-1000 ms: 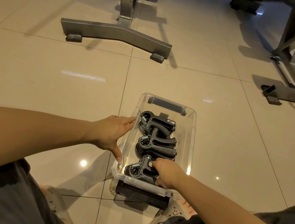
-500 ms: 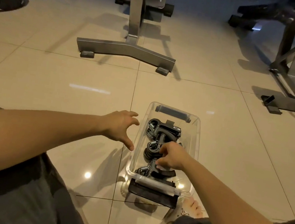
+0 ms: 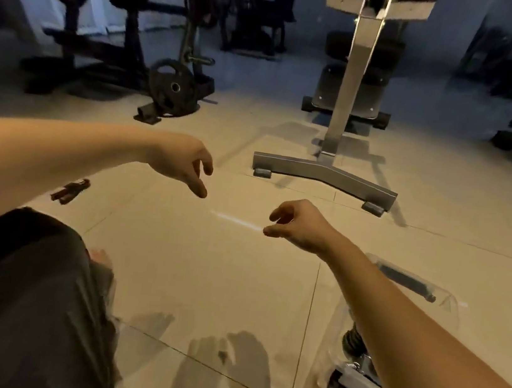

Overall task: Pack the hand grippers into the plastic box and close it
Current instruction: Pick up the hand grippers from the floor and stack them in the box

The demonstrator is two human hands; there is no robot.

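Note:
The clear plastic box [image 3: 445,297] lies on the tiled floor at the lower right, largely hidden behind my right forearm. A black hand gripper [image 3: 352,342] with a metal spring shows inside it. My right hand [image 3: 299,224] hovers above the floor left of the box, fingers loosely apart and holding nothing. My left hand [image 3: 183,162] hangs further left and higher, fingers spread downward, also holding nothing. A small dark object [image 3: 70,190], possibly another hand gripper, lies on the floor below my left forearm.
A grey metal bench stand [image 3: 325,174] rests on the floor ahead. A black weight plate [image 3: 172,86] leans against a dark rack at the back left. More gym equipment lines the back. My knee in dark shorts [image 3: 20,292] fills the lower left.
The view has swung up and to the left. Both hands have left the box and risen over the bare floor; the box now sits at the lower right.

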